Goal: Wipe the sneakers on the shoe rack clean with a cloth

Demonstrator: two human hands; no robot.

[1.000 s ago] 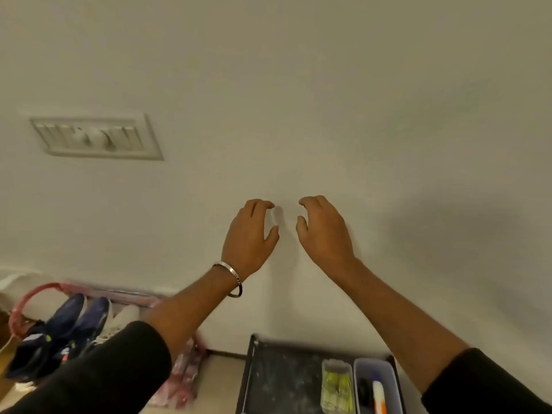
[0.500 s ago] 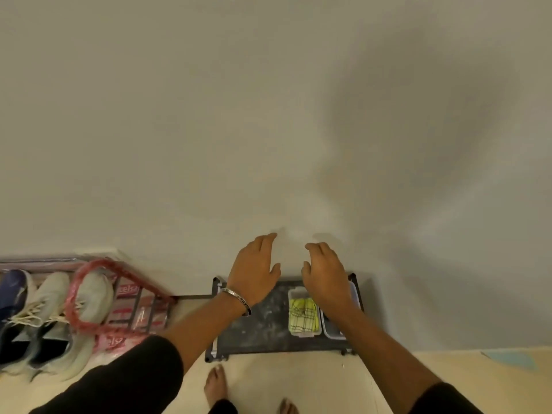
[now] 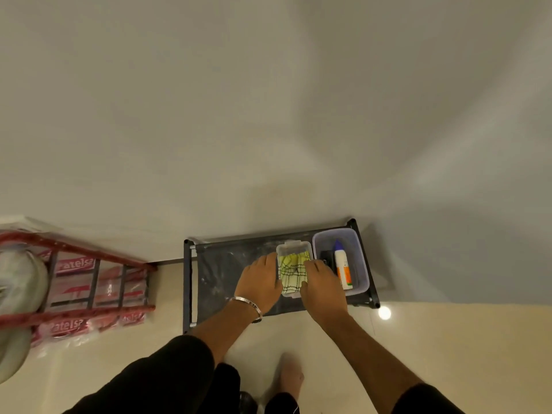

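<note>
A yellow-green checked cloth [image 3: 291,268] lies folded in a small clear box [image 3: 289,245] on a low black shelf [image 3: 215,264]. My left hand [image 3: 260,282] rests palm down against the box's left side, fingers fairly straight. My right hand [image 3: 322,283] is at the box's right side, its fingertips touching the cloth's edge. At the far left a pale sneaker [image 3: 18,282], blurred, sits on a red shoe rack [image 3: 74,249]. Other sneakers are out of frame.
A lilac tub [image 3: 360,249] with a white-and-orange bottle [image 3: 342,268] stands right of the box. Red printed packets [image 3: 74,282] fill the shoe rack. My feet [image 3: 288,375] stand on the cream floor in front of the shelf; a plain wall rises behind.
My view has tipped down from the wall to the floor. Both hands have come down from in front of the wall onto the box with the cloth.
</note>
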